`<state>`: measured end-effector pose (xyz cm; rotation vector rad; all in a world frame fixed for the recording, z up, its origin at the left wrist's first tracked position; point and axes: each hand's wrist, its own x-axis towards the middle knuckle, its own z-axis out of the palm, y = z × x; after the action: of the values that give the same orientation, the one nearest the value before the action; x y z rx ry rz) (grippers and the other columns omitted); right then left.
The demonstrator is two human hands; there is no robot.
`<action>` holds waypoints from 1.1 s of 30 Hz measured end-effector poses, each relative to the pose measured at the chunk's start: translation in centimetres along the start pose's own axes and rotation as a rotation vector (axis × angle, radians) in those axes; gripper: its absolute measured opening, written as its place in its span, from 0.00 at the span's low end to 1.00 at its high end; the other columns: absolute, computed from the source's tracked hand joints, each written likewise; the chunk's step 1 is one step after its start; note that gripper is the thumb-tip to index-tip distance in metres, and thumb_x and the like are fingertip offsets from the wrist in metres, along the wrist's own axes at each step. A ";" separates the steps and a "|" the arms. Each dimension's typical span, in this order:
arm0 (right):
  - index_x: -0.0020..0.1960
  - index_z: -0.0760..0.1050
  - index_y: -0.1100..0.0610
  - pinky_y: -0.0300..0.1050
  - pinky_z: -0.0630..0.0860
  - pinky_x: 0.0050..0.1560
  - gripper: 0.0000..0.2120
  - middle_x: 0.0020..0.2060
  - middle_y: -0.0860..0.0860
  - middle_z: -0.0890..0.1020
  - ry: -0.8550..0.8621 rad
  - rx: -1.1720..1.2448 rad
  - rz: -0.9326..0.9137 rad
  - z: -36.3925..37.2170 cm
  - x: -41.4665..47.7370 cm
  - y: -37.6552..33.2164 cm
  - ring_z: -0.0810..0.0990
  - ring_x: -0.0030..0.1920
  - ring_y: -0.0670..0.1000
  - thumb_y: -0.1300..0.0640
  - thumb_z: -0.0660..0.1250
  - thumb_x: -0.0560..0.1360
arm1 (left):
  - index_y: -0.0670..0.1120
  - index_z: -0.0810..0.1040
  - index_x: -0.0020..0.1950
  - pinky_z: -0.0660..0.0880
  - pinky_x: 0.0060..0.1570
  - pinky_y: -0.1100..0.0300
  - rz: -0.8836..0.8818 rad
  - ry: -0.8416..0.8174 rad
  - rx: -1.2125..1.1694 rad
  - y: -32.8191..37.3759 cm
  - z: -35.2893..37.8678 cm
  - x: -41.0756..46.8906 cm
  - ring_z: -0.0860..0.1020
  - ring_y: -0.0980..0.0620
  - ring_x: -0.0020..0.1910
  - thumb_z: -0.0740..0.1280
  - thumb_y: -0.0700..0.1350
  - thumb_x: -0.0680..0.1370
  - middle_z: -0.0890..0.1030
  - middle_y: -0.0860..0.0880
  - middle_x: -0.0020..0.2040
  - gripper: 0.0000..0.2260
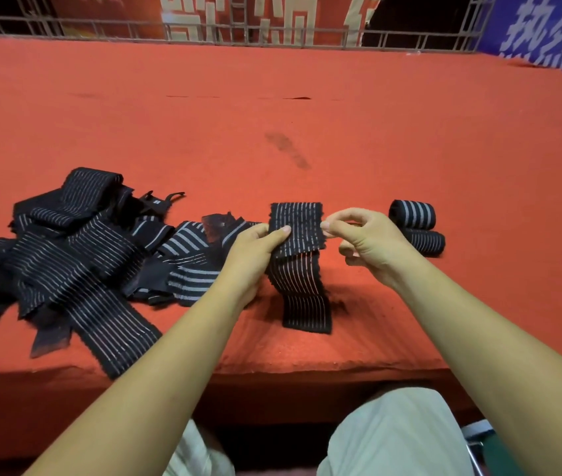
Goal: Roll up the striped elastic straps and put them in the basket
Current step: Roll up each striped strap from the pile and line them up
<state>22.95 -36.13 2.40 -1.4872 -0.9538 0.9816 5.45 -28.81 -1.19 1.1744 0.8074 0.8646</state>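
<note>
A black strap with thin grey stripes [302,269] is held up over the red cloth, its top end folded over and its tail trailing down to the table's front. My left hand [255,249] grips the strap's left edge with the thumb on top. My right hand [362,238] pinches the upper right corner between thumb and forefinger. A heap of loose striped straps [77,249] lies to the left. Two rolled straps [413,214] [425,242] rest side by side just right of my right hand. No basket is in view.
The table is covered by a red cloth [307,115] with a dark smudge in the middle. A metal railing [272,29] with red and blue banners runs along the far edge. My knees in light trousers [393,438] sit below the front edge.
</note>
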 end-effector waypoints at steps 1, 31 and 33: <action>0.51 0.80 0.56 0.43 0.66 0.32 0.10 0.38 0.53 0.80 -0.034 0.008 -0.042 0.0 -0.2 -0.1 0.68 0.29 0.50 0.56 0.76 0.73 | 0.47 0.77 0.40 0.75 0.34 0.60 -0.014 0.021 -0.021 0.0 0.0 0.0 0.82 0.51 0.36 0.68 0.43 0.80 0.84 0.47 0.39 0.09; 0.46 0.82 0.59 0.37 0.70 0.26 0.03 0.36 0.52 0.81 0.062 0.123 0.125 -2.5 2.6 0.8 0.73 0.27 0.46 0.61 0.75 0.73 | 0.40 0.75 0.61 0.81 0.49 0.54 -0.060 -0.194 0.051 -2.7 -0.4 0.5 0.83 0.48 0.47 0.69 0.33 0.78 0.84 0.42 0.52 0.12; 0.45 0.80 0.58 0.37 0.75 0.25 0.02 0.37 0.53 0.81 0.201 0.257 0.155 -3.5 3.4 0.6 0.77 0.26 0.46 0.62 0.72 0.75 | 0.40 0.76 0.62 0.79 0.57 0.51 -0.110 -0.220 0.123 -3.4 -1.1 0.3 0.83 0.46 0.52 0.69 0.34 0.78 0.84 0.41 0.56 0.13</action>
<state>27.42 -34.21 1.86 -1.4248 -0.5532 1.0032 5.14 -28.59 -4.76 1.2957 0.7446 0.5897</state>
